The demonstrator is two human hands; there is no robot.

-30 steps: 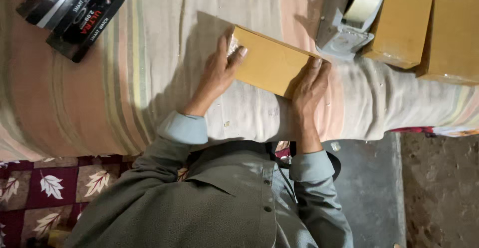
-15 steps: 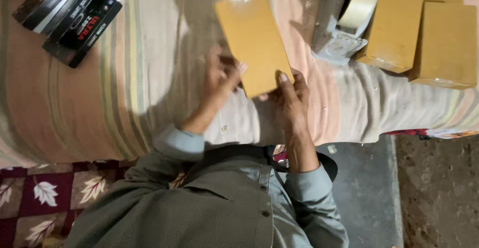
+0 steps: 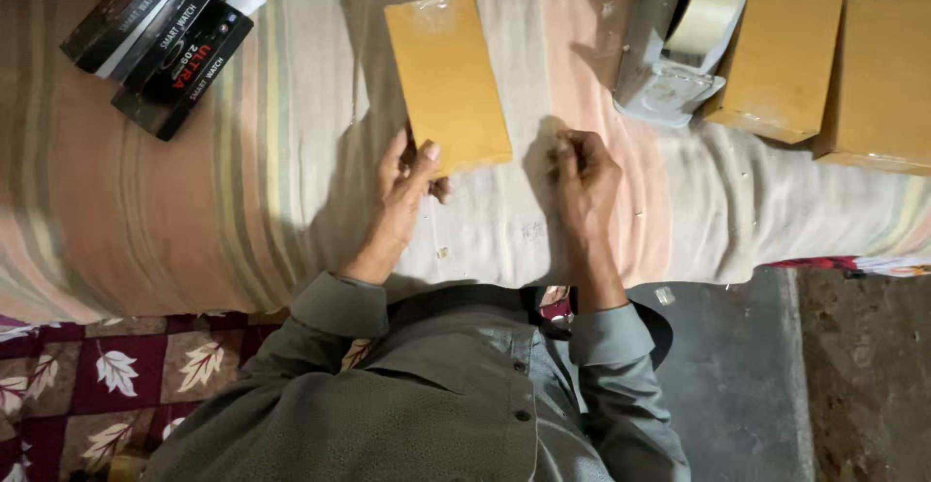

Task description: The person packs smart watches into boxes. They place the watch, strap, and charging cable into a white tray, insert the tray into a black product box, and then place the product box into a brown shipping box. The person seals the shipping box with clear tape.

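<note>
Three tan boxes lie on the striped cloth (image 3: 145, 210): one flat box (image 3: 446, 80) near twelve o'clock from the hands, and two more boxes (image 3: 784, 55) at two o'clock — just beside one tape dispenser (image 3: 679, 50). About three black cartons (image 3: 160, 41) sit stacked at ten o'clock. The left hand (image 3: 402, 186) reaches forward, thumb and fingers pinching the flat box's near corner. The right hand (image 3: 582, 176) rests on the cloth just right of that box — not touching it — with fingers curled together into a loose fist, holding nothing visible.
</note>
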